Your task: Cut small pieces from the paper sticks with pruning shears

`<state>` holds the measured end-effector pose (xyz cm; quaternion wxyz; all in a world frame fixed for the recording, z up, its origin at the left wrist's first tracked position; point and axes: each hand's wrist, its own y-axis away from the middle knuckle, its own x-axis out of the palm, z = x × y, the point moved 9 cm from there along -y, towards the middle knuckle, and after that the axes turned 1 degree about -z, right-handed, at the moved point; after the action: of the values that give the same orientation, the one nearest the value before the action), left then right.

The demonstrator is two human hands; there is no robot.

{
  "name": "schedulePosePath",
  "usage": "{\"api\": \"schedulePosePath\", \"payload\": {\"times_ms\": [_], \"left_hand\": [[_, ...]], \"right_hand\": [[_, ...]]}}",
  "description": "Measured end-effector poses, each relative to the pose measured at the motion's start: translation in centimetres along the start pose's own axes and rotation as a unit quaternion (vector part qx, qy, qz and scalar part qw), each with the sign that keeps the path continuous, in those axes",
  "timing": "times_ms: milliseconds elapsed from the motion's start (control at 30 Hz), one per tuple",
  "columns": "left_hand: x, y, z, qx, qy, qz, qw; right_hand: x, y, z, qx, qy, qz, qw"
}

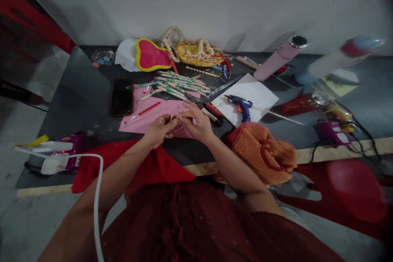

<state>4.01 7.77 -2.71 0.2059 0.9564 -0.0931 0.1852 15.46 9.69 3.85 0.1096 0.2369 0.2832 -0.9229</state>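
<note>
Over the pink sheet (144, 116), my left hand (161, 130) and my right hand (198, 123) meet with their fingertips close together. Both are closed in a pinch around something small and pale, too small to name. Just left of the fingers, a red stick (149, 108) and a pale stick lie on the sheet. Behind my hands is a loose pile of wooden sticks (176, 84) in green-printed wrappers. A tool with dark and red handles (211, 110) lies beside my right hand, its head partly covered.
A blue glue gun (242, 105) rests on white paper (260, 90). A phone (122, 97) lies left. Behind are a yellow basket (187, 59) and a pink flask (278, 59). An orange towel (262, 153) sits right; a white cable (100, 196) crosses my left forearm.
</note>
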Motion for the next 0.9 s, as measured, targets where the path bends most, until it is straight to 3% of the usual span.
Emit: {"api": "schedulePosePath", "payload": {"times_ms": [600, 900], "left_hand": [[-0.2, 0.0, 0.1, -0.014, 0.014, -0.008, 1.0], [-1.0, -0.2, -1.0, 0.048, -0.014, -0.04, 0.998]], "right_hand": [[1.0, 0.4, 0.7, -0.06, -0.03, 0.023, 0.997], [0.6, 0.2, -0.1, -0.043, -0.025, 0.02, 0.999]]}}
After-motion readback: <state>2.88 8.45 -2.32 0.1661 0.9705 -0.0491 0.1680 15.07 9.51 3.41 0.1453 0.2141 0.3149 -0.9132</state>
